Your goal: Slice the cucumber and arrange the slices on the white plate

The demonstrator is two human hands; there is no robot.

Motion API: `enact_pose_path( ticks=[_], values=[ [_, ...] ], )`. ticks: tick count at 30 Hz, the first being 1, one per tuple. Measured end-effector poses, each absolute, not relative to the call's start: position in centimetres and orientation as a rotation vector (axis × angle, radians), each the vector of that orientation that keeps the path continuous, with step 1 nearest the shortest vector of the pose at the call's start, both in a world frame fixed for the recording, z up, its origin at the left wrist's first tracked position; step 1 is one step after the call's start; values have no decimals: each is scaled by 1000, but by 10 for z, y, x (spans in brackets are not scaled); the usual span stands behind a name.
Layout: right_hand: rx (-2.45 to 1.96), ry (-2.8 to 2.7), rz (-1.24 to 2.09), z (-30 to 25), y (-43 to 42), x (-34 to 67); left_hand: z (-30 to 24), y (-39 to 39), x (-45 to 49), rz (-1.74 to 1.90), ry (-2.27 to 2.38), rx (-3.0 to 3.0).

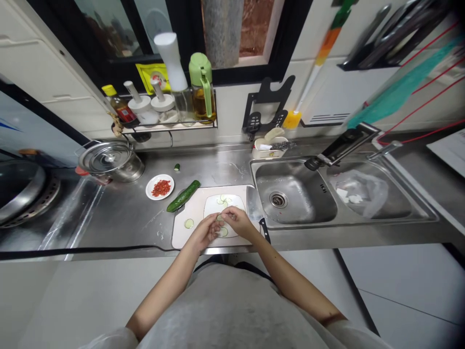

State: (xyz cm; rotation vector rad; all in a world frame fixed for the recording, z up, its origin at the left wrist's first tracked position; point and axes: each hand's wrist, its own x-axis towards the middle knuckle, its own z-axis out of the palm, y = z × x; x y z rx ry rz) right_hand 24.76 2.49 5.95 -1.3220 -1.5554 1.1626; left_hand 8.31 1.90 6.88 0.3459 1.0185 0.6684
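Note:
Above the white plate (238, 204), my left hand (207, 231) and my right hand (236, 222) meet fingertip to fingertip. A thin cucumber slice (220, 217) is pinched between them, partly hidden by the fingers. Pale slices form an overlapping fan (224, 199) on the plate's far side, and another slice (224, 232) lies close below my hands. The plate rests on a light cutting board (187, 237), where a single round slice (189, 223) sits at the left. Along the board's right edge lies a knife (254, 203). A cut cucumber (183, 196) overlaps the board's upper left corner.
A small dish of chopped red pieces (160, 187), a cucumber end (177, 167) and a lidded steel pot (112, 162) stand on the counter to the left. The double sink (301, 194) with its black faucet (327, 152) is on the right. Bottles fill a wall rack (170, 127).

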Motion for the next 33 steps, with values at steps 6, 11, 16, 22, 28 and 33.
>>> enact_pose_path(
  ticks=[6, 11, 16, 22, 28, 33],
  values=[
    [-1318, -1586, 1276, 54, 28, 253, 68, 24, 79, 733, 1032, 433],
    [-1336, -1601, 1490, 57, 31, 258, 58, 26, 76, 789, 1114, 726],
    [-1402, -1702, 1627, 55, 33, 260, 38, 25, 73, 820, 1165, 1080],
    [-1530, -2029, 1428, 42, 40, 258, 25, 16, 76, 613, 1443, 1417],
    [-1689, -2304, 1205, 37, 40, 252, 30, 11, 87, 381, 1628, 1627],
    [-1785, -2316, 1164, 36, 37, 251, 29, 14, 91, 275, 1697, 1680]
  ],
)
